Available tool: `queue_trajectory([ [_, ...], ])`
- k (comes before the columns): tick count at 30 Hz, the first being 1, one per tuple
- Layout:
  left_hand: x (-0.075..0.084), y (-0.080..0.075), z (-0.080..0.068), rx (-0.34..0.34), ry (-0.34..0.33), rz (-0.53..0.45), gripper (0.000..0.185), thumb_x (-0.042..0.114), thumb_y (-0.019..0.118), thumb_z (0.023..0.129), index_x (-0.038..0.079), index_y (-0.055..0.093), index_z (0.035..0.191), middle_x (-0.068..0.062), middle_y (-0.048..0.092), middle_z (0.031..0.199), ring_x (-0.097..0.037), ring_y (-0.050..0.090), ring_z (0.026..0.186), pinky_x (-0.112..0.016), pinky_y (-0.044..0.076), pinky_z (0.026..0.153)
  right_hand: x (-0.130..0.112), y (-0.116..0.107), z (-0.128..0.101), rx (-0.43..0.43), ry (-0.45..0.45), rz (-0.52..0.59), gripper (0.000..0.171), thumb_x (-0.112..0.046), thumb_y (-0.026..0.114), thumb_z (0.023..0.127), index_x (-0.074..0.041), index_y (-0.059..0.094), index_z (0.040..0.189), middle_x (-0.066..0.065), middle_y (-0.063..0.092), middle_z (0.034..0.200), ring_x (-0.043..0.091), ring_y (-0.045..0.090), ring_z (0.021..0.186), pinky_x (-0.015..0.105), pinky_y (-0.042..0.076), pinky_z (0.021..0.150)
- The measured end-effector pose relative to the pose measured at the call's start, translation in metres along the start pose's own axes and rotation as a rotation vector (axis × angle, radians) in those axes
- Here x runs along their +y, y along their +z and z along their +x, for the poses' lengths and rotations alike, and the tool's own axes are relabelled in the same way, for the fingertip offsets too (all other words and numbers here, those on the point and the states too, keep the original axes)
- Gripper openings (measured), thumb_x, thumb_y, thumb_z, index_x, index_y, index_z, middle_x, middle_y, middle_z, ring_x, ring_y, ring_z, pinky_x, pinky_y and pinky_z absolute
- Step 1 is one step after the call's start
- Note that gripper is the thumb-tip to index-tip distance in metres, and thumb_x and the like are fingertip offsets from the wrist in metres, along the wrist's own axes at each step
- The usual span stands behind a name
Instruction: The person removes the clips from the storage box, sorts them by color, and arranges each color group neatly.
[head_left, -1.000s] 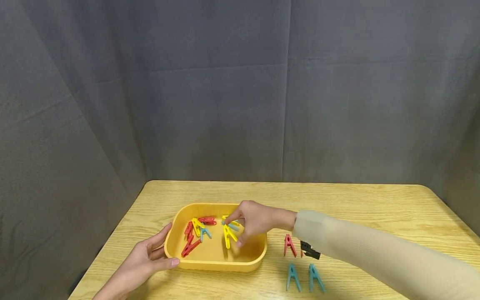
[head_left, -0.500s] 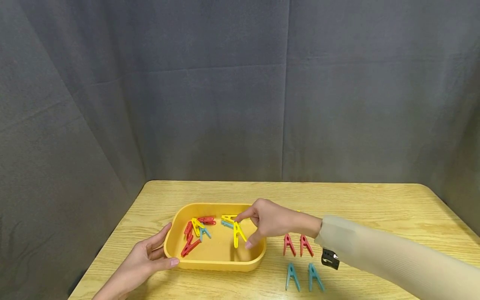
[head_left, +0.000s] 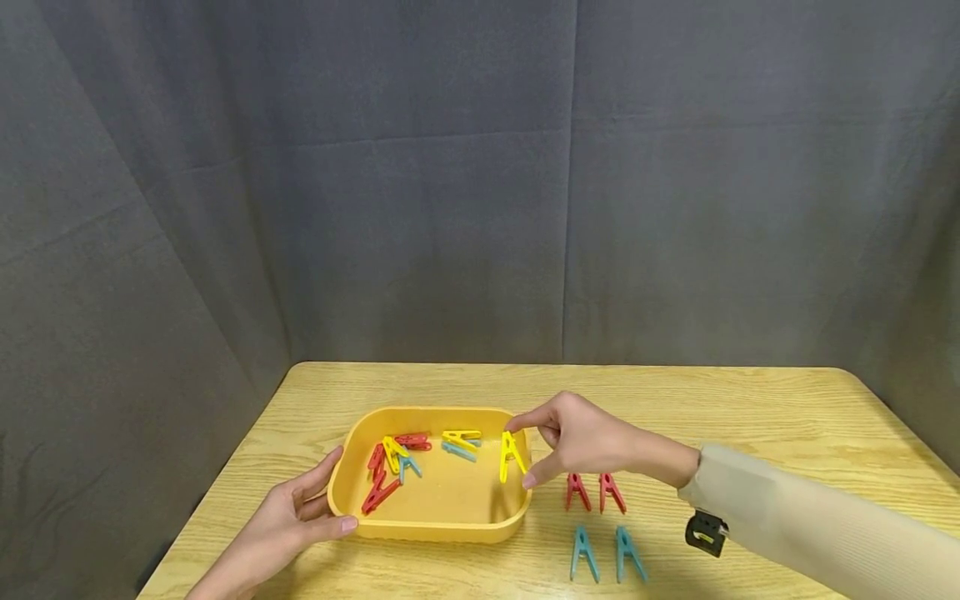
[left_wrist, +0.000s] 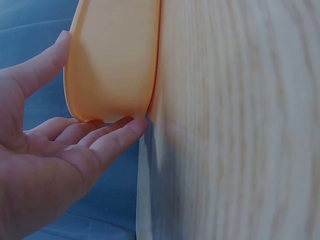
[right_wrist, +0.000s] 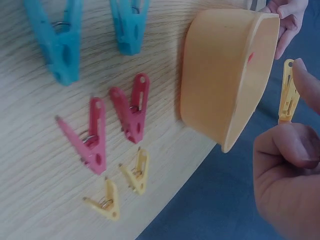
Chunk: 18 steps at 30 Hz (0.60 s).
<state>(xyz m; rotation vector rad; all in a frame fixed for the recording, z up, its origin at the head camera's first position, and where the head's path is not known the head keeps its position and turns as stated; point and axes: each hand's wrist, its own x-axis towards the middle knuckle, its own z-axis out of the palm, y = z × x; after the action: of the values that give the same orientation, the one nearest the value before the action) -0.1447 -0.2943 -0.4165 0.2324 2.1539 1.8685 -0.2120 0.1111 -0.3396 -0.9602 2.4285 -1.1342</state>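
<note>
My right hand pinches a yellow clothespin between thumb and forefinger, its legs pointing down, over the right end of a yellow plastic bin. With extended fingers, my left hand touches the bin's left end, the thumb at its front corner. Inside the bin at left lie red clothespins with a yellow one and a blue one. Farther right in it, another yellow clothespin lies by a blue one.
Right of the bin, two red clothespins and two blue clothespins stand in rows on the wooden table. Two yellow clothespins beyond them show in the right wrist view; my right hand hides them from the head view. A grey curtain hangs behind.
My right hand has moved right with the yellow clothespin, from the bin's middle right to its right wall. The red pair on the table has come into full view. My left hand stays put.
</note>
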Motion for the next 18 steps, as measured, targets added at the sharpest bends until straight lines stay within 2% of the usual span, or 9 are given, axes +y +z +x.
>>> queue_trajectory([
  [7, 0.000, 0.000, 0.001, 0.014, 0.002, 0.007, 0.098, 0.007, 0.082, 0.093, -0.002, 0.017, 0.167, -0.023, 0.017, 0.170, -0.046, 0.040, 0.145, -0.034, 0.056, 0.098, 0.010, -0.009, -0.020, 0.020, 0.015, 0.040, 0.065, -0.014, 0.095, 0.078, 0.005, 0.069, 0.135, -0.009, 0.027, 0.054, 0.008, 0.021, 0.051, 0.023, 0.032, 0.055],
  [10, 0.000, 0.000, 0.001, 0.012, 0.001, 0.005, 0.099, 0.007, 0.082, 0.093, -0.002, 0.017, 0.167, -0.023, 0.017, 0.170, -0.046, 0.040, 0.145, -0.034, 0.056, 0.098, 0.015, -0.011, -0.029, 0.032, 0.038, 0.067, 0.065, -0.013, 0.095, 0.078, 0.005, 0.069, 0.135, -0.008, 0.027, 0.055, 0.009, 0.021, 0.051, 0.023, 0.036, 0.057],
  [14, 0.001, 0.001, 0.001, 0.007, 0.004, -0.004, 0.098, 0.007, 0.081, 0.094, -0.002, 0.017, 0.167, -0.023, 0.016, 0.170, -0.046, 0.040, 0.146, -0.034, 0.056, 0.098, 0.024, -0.013, -0.043, 0.032, 0.057, 0.125, 0.065, -0.013, 0.093, 0.081, 0.007, 0.067, 0.136, -0.006, 0.026, 0.055, 0.008, 0.024, 0.049, 0.024, 0.039, 0.059],
  [18, 0.001, 0.001, 0.000, 0.001, 0.009, -0.015, 0.098, 0.006, 0.081, 0.094, -0.003, 0.016, 0.166, -0.023, 0.016, 0.170, -0.046, 0.039, 0.145, -0.034, 0.056, 0.098, 0.035, -0.013, -0.058, 0.019, 0.070, 0.190, 0.067, -0.012, 0.091, 0.083, 0.010, 0.063, 0.139, -0.006, 0.025, 0.055, 0.008, 0.023, 0.048, 0.025, 0.035, 0.055],
])
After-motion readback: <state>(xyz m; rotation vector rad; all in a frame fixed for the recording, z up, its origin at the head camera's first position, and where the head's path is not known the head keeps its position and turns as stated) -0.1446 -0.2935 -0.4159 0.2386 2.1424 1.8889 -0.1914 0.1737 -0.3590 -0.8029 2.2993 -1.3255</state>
